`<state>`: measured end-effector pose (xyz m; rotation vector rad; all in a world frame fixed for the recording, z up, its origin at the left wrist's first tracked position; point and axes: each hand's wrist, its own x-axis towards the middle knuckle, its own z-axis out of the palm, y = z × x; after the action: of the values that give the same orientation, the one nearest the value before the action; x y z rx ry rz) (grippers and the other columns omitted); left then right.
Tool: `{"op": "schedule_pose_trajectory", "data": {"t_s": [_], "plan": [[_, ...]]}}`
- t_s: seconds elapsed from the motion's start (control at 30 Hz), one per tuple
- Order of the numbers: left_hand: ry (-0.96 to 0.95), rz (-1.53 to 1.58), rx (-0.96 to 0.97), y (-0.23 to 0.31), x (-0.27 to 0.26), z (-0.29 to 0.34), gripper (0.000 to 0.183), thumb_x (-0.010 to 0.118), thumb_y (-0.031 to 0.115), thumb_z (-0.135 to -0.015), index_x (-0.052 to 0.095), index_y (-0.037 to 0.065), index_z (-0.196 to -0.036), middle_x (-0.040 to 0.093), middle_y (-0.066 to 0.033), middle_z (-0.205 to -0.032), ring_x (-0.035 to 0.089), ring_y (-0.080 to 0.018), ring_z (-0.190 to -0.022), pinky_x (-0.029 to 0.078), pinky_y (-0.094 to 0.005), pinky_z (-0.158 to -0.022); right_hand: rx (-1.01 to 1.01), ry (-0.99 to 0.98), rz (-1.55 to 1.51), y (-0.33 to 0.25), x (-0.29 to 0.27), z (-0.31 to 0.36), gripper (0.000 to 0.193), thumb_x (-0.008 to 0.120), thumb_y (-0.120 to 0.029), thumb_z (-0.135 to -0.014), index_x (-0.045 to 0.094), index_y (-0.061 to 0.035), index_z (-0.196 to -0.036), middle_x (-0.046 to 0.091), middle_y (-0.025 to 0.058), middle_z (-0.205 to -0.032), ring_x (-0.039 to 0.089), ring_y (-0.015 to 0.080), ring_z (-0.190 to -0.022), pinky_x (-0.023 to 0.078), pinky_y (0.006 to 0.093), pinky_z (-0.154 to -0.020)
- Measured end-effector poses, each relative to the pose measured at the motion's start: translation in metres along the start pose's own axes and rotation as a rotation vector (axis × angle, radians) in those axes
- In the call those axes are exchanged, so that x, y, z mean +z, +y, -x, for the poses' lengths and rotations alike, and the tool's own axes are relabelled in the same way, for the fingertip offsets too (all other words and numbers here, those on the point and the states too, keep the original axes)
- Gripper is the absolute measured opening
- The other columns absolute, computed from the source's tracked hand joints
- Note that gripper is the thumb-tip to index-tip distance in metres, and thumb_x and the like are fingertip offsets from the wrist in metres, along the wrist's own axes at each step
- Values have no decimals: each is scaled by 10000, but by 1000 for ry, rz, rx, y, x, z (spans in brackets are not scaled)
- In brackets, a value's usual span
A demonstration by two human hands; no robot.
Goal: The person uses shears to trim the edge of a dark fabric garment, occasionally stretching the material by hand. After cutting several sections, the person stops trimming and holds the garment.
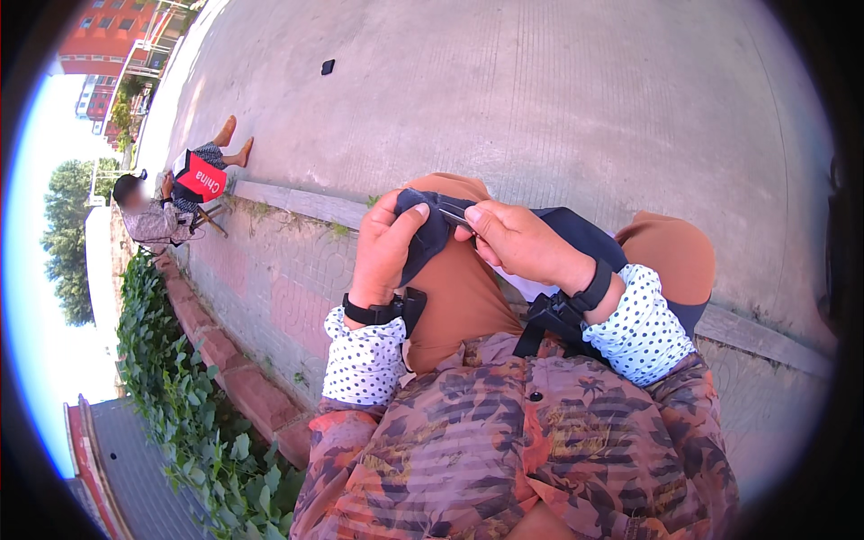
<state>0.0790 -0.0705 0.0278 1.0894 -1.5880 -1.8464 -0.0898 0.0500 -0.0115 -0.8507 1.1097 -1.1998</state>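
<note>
Pavement (468,108) is spreading beyond; left fingers (413,218) are pinching dark cloth (430,239), right fingers (487,222) gripping a slim tool (454,217) alongside.

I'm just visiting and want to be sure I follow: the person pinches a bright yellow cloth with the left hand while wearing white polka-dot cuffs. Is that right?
Not quite: the head view shows that the cloth is dark navy, not bright yellow. The person does pinch it with the left hand while wearing white polka-dot cuffs.
</note>
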Motion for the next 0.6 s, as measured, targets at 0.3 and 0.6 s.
{"op": "schedule_pose_trajectory", "data": {"t_s": [0.3, 0.6], "plan": [[1, 1, -1, 0, 2, -1, 144, 593, 62, -950, 645, -2, -1067, 684, -30, -952, 635, -73, -806, 526, -225, -711, -68, 35, 53, 5, 2, -1, 431, 360, -365, -1093, 597, -9, -1041, 487, -14, -688, 454, 74, -607, 420, 242, -589], [-6, -44, 6, 0, 3, -2, 131, 597, 61, -951, 652, 1, -1054, 682, -21, -939, 626, -66, -805, 520, -219, -709, -106, 74, 68, 1, 5, -2, 444, 355, -370, -1094, 602, -6, -1039, 483, -14, -678, 451, 70, -609, 417, 242, -591]]}}
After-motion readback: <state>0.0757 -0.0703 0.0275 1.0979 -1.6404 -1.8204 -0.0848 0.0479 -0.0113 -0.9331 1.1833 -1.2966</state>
